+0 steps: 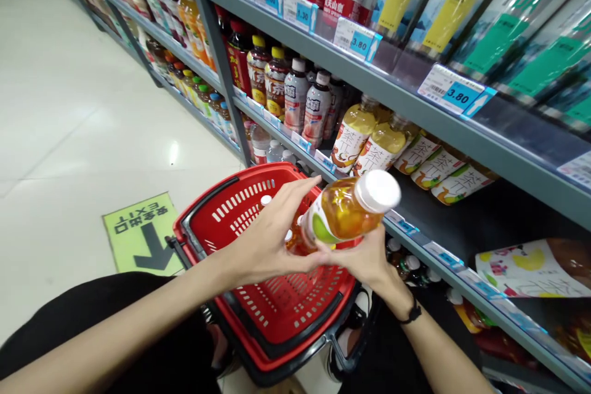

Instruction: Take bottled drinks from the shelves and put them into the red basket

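Left hand (270, 234): grip spread at bottle (345, 209), contact unclear | right hand (364, 261): grip pinching bottle over basket (203, 212)

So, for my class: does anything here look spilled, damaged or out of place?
Nothing clearly stands out. The held bottle is capped, and I see no spill on the visible floor or damage to the red basket. The exit sign only reads upside down from this side.
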Available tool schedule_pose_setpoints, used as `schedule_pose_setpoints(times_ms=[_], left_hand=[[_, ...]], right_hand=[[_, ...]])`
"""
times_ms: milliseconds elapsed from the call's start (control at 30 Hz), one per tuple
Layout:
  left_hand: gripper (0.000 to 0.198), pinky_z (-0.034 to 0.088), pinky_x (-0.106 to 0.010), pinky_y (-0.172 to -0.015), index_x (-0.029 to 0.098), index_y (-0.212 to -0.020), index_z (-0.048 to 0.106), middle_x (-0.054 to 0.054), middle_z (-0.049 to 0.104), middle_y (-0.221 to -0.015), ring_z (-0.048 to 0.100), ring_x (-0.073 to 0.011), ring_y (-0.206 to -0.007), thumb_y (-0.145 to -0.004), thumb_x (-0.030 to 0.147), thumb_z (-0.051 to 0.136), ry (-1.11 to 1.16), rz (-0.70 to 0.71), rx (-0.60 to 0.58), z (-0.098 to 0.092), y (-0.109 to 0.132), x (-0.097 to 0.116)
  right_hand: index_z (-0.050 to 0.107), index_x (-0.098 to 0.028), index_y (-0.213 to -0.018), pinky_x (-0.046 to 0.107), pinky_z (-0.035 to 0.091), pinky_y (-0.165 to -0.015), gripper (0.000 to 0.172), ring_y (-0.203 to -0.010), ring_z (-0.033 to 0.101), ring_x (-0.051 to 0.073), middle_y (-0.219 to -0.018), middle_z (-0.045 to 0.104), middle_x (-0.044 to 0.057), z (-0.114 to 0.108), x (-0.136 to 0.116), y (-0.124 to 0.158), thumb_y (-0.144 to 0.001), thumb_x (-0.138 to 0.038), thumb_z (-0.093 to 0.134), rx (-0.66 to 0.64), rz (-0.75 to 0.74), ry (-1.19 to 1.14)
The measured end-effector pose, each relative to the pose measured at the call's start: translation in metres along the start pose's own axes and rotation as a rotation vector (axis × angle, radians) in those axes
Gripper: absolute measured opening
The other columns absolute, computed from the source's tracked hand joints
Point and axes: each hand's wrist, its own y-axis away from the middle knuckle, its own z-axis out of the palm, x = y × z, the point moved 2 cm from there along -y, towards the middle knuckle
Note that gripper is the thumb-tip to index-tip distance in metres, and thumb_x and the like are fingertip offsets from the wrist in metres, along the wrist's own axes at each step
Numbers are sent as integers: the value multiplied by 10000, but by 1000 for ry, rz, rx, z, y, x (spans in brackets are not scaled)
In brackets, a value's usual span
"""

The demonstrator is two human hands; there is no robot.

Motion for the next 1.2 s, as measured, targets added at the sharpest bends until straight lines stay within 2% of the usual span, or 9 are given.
schedule_pose_setpoints(times_ms=[100, 200, 300, 400, 533, 600, 700, 933, 1200], left_hand=[[781, 574, -454, -1007, 151, -1415, 526, -135, 690, -1316, 678, -287, -1149, -774, 477, 831, 180, -130, 90, 5, -5, -5], [594, 591, -341, -800, 130, -1160, 647, -60, 759, -1033, 705, -203, -874, -690, 396, 896, 360, -300, 137, 11, -5, -22], [601, 593, -339, -846, 110, -1119, 661, -86, 764, -1087, 717, -200, -917, -631, 335, 931, 612, -373, 187, 12, 0, -40], [606, 596, -354, -864, 97, -1154, 664, -120, 763, -1127, 723, -205, -947, -655, 325, 920, 788, -387, 252, 8, 7, -46], [574, 586, -339, -808, 92, -1100, 696, -107, 766, -1039, 711, -199, -891, -648, 361, 927, 763, -364, 284, -3, 14, -42], [547, 574, -321, -787, 103, -1048, 708, -89, 763, -1000, 697, -188, -865, -635, 378, 937, 727, -344, 289, -7, 18, -40], [517, 558, -305, -778, 120, -1036, 712, -72, 760, -981, 681, -174, -853, -654, 391, 929, 717, -302, 310, -10, 22, -39], [486, 542, -298, -701, 143, -979, 665, -49, 733, -905, 648, -163, -776, -661, 428, 897, 689, -223, 352, -8, 26, -38], [511, 449, -281, -566, 170, -896, 606, 11, 638, -736, 525, -120, -619, -598, 504, 852, 526, -100, 384, -3, 24, -35]], right_hand=[[692, -196, -1089, 380, 627, -783, 614, -824, 742, 263, -958, 791, 61, 26, -8, 1, -535, -312, 930, -72, 116, -89], [669, -192, -1131, 359, 614, -777, 624, -865, 736, 255, -995, 782, 58, 36, -9, -2, -569, -308, 914, -158, 204, -35], [607, -208, -1272, 401, 593, -947, 694, -1069, 720, 271, -1217, 744, 96, 38, -2, -8, -666, -373, 902, -267, 172, -79], [564, -227, -1340, 433, 548, -1076, 717, -1238, 675, 285, -1378, 676, 123, 42, 13, -10, -735, -449, 879, -342, 146, -345], [588, -245, -1337, 436, 605, -993, 713, -1172, 727, 296, -1314, 726, 119, 63, 26, 1, -747, -529, 870, -478, 238, -616], [640, -236, -1253, 420, 635, -915, 659, -1054, 766, 293, -1183, 780, 104, 75, 25, 11, -712, -505, 903, -533, 268, -583], [683, -214, -1149, 393, 640, -872, 512, -967, 776, 275, -1066, 803, 89, 86, 19, 23, -746, -456, 885, -509, 245, -456], [713, -204, -1086, 355, 658, -736, 404, -832, 786, 271, -963, 815, 90, 80, 16, 27, -771, -419, 846, -447, 149, -268], [751, -215, -1058, 376, 672, -797, 326, -866, 788, 278, -986, 813, 83, 72, 9, 23, -774, -353, 833, -469, 22, -184]])
